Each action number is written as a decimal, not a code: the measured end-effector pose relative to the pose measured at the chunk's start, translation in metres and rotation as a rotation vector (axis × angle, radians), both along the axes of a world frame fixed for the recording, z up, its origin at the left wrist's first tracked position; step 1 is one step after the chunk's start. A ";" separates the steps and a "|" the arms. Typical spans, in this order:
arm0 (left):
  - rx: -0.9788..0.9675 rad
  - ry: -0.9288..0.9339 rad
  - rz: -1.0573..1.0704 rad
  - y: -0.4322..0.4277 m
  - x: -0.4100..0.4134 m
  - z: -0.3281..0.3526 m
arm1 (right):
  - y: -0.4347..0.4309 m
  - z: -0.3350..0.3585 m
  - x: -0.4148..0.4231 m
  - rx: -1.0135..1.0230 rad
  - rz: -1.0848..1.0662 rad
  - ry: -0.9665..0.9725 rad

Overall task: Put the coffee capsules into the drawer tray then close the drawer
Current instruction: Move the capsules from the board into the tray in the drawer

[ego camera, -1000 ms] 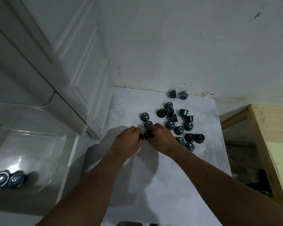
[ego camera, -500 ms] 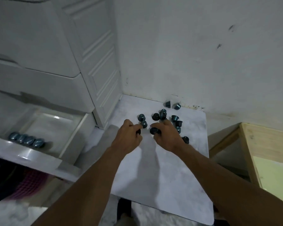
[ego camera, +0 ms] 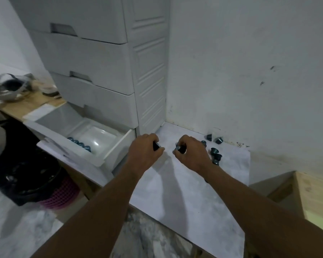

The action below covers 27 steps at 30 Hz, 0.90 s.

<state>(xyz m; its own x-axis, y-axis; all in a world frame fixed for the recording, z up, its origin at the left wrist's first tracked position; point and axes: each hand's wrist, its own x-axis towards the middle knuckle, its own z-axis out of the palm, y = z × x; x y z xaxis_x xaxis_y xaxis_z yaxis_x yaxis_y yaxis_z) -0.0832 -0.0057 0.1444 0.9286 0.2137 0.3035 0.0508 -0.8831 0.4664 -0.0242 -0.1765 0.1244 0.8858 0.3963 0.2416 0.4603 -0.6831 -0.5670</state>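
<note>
Head view: the left hand (ego camera: 145, 148) and right hand (ego camera: 189, 151) each pinch a dark capsule above the white board (ego camera: 175, 192) — lifted, likely for carrying left to the open drawer tray (ego camera: 99, 135), where a row of capsules (ego camera: 79, 144) lies; loose capsules (ego camera: 215, 153) wait far right.

Both arms extended; left grip (ego camera: 146, 148), right grip (ego camera: 189, 152) curled closed.
</note>
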 end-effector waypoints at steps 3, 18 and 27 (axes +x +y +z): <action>-0.063 -0.035 0.063 0.020 -0.007 0.010 | 0.024 0.013 -0.003 0.008 0.020 -0.022; -0.058 -0.054 0.055 0.201 -0.034 0.023 | 0.205 0.031 -0.030 0.148 0.157 -0.141; -0.043 -0.018 -0.130 0.298 -0.030 0.019 | 0.290 0.020 -0.050 0.107 0.020 -0.083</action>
<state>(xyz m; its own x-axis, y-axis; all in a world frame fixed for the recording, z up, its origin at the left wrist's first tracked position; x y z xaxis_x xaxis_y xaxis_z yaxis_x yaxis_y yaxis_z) -0.1133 0.2923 0.1631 0.9438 0.1051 0.3133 -0.0713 -0.8609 0.5038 -0.0741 0.1136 0.1448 0.8533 0.3813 0.3557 0.5214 -0.6111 -0.5956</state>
